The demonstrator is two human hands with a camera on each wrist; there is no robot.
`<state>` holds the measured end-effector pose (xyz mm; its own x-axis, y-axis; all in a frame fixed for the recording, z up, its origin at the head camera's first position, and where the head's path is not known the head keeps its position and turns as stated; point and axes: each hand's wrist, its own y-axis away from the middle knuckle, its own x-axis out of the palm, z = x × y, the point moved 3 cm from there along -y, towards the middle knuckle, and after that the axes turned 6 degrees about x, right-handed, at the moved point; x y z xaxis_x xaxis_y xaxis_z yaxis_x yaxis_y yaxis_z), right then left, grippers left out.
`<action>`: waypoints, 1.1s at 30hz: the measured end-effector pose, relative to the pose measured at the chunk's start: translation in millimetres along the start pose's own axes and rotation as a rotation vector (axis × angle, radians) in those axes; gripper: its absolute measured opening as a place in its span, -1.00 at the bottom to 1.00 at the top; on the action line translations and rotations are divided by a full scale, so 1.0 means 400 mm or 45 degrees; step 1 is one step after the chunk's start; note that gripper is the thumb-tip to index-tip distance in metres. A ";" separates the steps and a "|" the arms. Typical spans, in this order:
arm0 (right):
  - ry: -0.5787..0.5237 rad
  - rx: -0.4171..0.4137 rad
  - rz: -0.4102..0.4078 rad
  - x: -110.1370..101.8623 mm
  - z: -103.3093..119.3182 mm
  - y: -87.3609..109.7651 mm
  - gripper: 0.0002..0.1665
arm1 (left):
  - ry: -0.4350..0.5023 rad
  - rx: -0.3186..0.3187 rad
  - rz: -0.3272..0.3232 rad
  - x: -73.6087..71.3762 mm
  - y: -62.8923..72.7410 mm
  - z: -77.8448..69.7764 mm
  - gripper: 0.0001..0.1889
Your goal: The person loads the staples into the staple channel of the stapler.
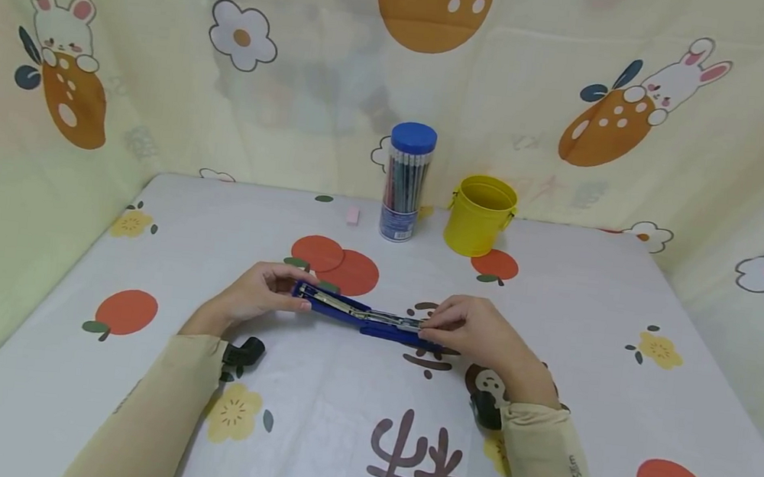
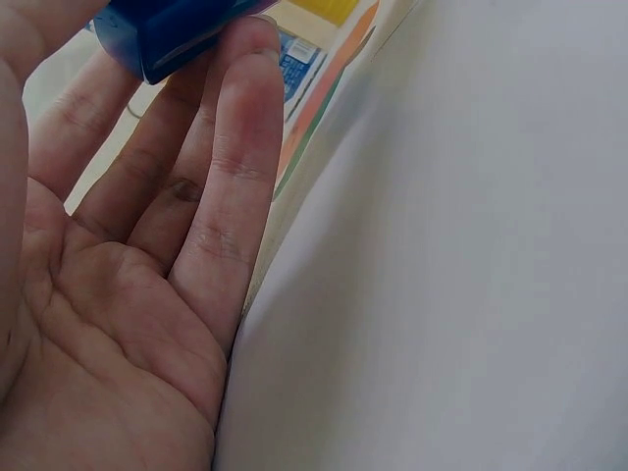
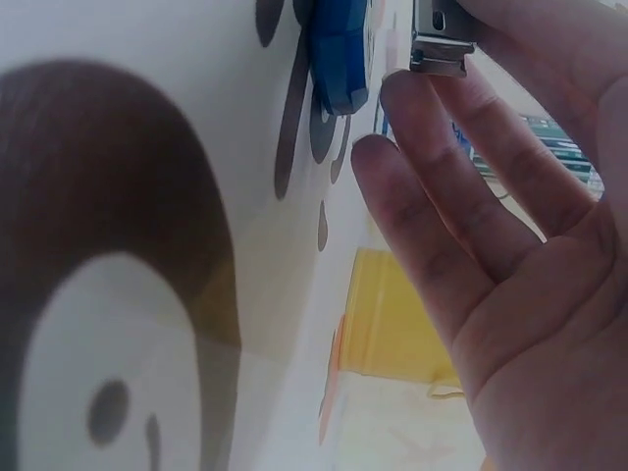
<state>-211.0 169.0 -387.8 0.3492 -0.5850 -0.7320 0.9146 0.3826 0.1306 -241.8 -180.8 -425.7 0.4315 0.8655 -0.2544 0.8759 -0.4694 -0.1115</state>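
A blue stapler [image 1: 337, 309] lies spread wide, its top arm swung back to the left and its metal staple channel [image 1: 388, 318] exposed. At the left end my left hand [image 1: 259, 292] pinches the top arm between thumb and fingers. That blue end [image 2: 162, 37] shows at the top of the left wrist view. My right hand [image 1: 480, 331] pinches the metal channel's tip at the right end. In the right wrist view, the channel's square metal end [image 3: 440, 44] sits between thumb and fingers, apart from the blue base [image 3: 339, 59].
Toward the back of the table [image 1: 308, 431] stands a clear tub of pencils [image 1: 406, 183] with a blue lid. A yellow bucket [image 1: 479, 217] is to its right, a small pink eraser [image 1: 352, 216] to its left. A printed curtain [image 1: 310, 124] hangs behind.
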 end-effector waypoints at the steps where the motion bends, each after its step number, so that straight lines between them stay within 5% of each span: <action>1: -0.009 0.008 0.004 0.000 -0.001 0.001 -0.85 | 0.002 0.001 0.002 0.000 0.000 0.000 -0.57; 14: -0.110 0.074 0.057 0.002 -0.022 0.000 -0.34 | -0.016 -0.009 0.003 -0.001 -0.001 -0.006 -0.51; 21: -0.148 0.056 0.064 0.007 -0.025 -0.002 -0.14 | 0.001 0.043 -0.002 0.005 -0.013 -0.045 -0.51; 33: -0.230 0.077 0.093 0.011 -0.029 -0.004 -0.02 | 0.046 0.269 -0.039 0.076 -0.030 -0.132 -0.55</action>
<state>-213.2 174.1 -398.7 0.4408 -0.6784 -0.5877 0.8943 0.3882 0.2226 -227.6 -139.6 -381.5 0.4163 0.8838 -0.2135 0.8257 -0.4658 -0.3183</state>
